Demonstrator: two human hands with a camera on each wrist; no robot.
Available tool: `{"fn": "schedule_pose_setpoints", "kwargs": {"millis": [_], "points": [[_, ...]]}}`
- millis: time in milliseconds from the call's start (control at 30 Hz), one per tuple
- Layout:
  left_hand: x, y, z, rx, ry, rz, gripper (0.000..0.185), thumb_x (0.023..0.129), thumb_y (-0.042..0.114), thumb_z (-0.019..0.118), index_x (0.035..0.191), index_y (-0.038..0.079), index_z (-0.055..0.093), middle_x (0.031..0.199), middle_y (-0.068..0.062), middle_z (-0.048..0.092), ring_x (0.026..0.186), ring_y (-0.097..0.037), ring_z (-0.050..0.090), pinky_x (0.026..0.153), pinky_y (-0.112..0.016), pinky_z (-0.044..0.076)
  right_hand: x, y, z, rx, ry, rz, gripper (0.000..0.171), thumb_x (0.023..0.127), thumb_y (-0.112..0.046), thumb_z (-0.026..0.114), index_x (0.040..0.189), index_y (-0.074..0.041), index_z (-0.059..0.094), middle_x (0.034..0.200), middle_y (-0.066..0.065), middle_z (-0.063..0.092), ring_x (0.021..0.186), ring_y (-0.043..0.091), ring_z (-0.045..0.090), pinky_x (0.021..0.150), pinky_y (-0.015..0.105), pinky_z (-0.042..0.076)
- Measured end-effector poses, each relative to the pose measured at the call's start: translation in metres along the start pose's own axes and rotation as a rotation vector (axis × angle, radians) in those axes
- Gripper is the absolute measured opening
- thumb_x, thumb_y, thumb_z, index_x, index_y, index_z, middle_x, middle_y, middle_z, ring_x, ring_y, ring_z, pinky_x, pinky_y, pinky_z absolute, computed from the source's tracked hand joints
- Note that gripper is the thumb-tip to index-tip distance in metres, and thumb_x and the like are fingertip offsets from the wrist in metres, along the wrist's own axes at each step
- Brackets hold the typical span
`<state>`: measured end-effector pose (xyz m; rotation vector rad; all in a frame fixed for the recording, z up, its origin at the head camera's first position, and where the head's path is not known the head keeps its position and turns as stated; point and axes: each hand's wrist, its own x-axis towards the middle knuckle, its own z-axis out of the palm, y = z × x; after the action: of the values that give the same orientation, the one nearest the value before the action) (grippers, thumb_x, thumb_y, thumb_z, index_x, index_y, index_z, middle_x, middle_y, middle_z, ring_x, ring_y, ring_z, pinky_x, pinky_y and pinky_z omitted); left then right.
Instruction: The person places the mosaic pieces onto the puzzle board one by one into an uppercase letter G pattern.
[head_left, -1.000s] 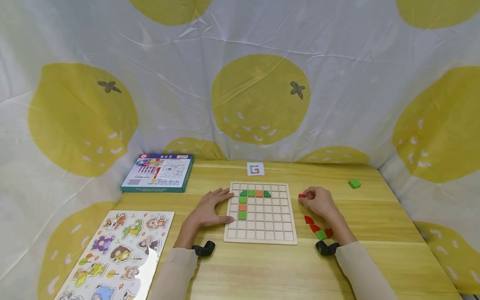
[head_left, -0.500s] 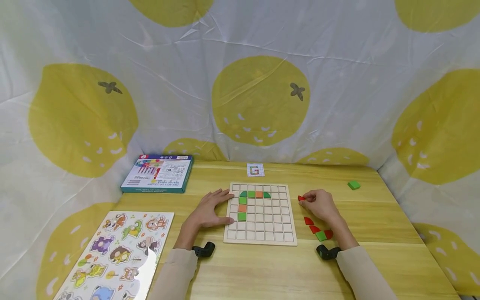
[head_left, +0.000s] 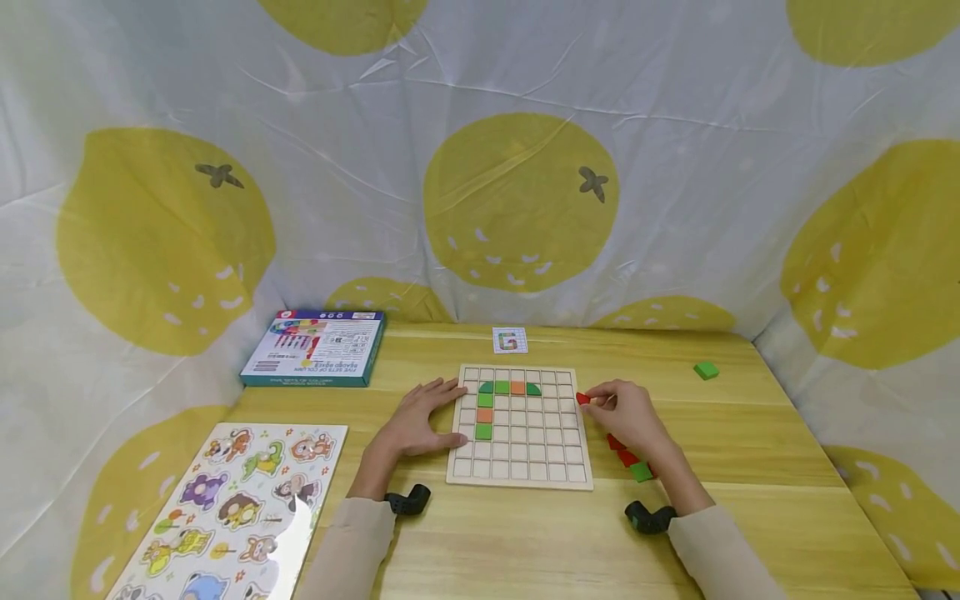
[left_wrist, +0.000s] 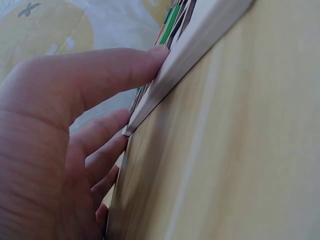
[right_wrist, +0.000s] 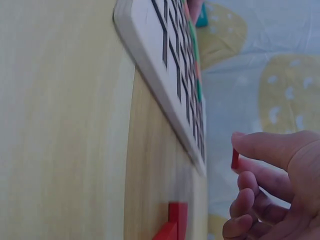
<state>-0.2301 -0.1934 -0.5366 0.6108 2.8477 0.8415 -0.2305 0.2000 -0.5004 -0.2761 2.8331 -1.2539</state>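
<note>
A pale wooden grid board (head_left: 520, 475) lies on the table with green and orange tiles (head_left: 485, 415) set in its upper left cells. My left hand (head_left: 420, 421) rests flat against the board's left edge (left_wrist: 165, 85), fingers straight. My right hand (head_left: 622, 412) pinches a small red tile (head_left: 582, 399) between thumb and forefinger at the board's right edge; the red tile (right_wrist: 235, 159) hangs just above the table in the right wrist view. Loose red and green pieces (head_left: 633, 463) lie beside my right wrist.
A small pattern card (head_left: 510, 339) lies behind the board. A blue game box (head_left: 315, 347) sits at the back left, an animal puzzle board (head_left: 232, 500) at the front left. One green tile (head_left: 706, 370) lies alone at the far right. Lemon-print cloth surrounds the table.
My right hand has carried the red tile leftward, from open table to the board's right edge. The left hand has stayed put.
</note>
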Motion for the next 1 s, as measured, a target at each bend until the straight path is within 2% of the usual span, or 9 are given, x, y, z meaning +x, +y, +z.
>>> {"fn": "schedule_pose_setpoints", "kwargs": {"millis": [367,633,1000], "points": [[-0.001,0.002,0.001,-0.005,0.004,-0.024,0.085,0.078,0.057,0.076,0.154,0.030,0.050,0.167,0.003,0.038,0.158,-0.030,0.025,0.129,-0.057,0.016,-0.007,-0.030,0.023,0.030,-0.049,-0.057,0.020,0.088,-0.016,0.082,0.107,-0.008,0.079,0.088,0.003,0.063,0.071,0.016,0.051,0.055,0.022,0.040],[0.001,0.005,0.001,0.005,0.009,-0.038,0.085,0.078,0.057,0.074,0.155,0.030,0.049,0.167,0.004,0.037,0.158,-0.029,0.025,0.129,-0.057,0.017,-0.009,-0.048,0.050,0.028,-0.106,-0.128,0.016,0.086,-0.016,0.083,0.101,-0.012,0.081,0.082,-0.003,0.062,0.068,0.012,0.051,0.058,0.020,0.042],[0.001,0.008,0.000,0.014,0.019,-0.041,0.083,0.081,0.056,0.073,0.156,0.029,0.047,0.167,0.004,0.037,0.158,-0.030,0.025,0.128,-0.059,0.017,-0.009,-0.073,0.080,0.011,-0.217,-0.250,0.016,0.087,-0.020,0.083,0.102,-0.015,0.081,0.080,-0.007,0.062,0.066,0.009,0.051,0.059,0.021,0.044]]}}
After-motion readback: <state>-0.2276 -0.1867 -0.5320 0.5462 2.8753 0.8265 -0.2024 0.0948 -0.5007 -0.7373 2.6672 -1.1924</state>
